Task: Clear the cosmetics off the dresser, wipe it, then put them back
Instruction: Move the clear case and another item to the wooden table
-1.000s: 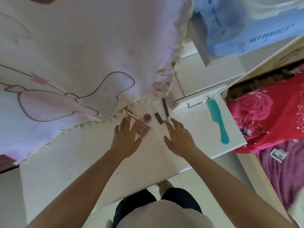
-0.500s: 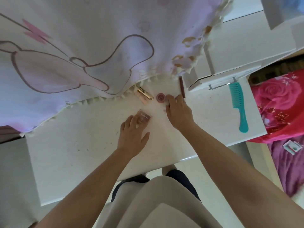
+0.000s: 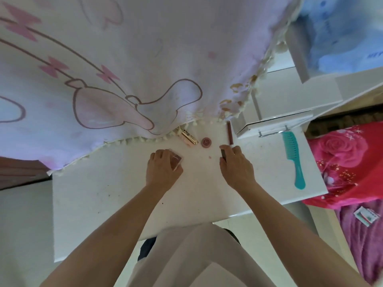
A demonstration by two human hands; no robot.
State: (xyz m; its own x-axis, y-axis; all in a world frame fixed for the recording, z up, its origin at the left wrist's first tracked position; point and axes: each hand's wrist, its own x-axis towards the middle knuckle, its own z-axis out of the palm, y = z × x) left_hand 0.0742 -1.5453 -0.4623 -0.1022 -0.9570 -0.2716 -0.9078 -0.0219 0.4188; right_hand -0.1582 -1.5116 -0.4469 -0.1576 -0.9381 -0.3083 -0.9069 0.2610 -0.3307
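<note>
Left hand curls round a clear square compact at the white surface; right hand pinches a small dark stick w/ bent fingers. Just beyond them, by the fringed pink cloth — a gold tube, round pink pot, slim maroon tube. Teal comb lies well apart, far rt.

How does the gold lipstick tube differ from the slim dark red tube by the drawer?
The shiny gold lipstick tube is short and thick; the slim dark red tube is longer and thinner. The gold one lies diagonally at the pink printed cloth's fringe; the red one points straight away, beside the white drawer unit. Both lie flat on the white dresser top.
</note>
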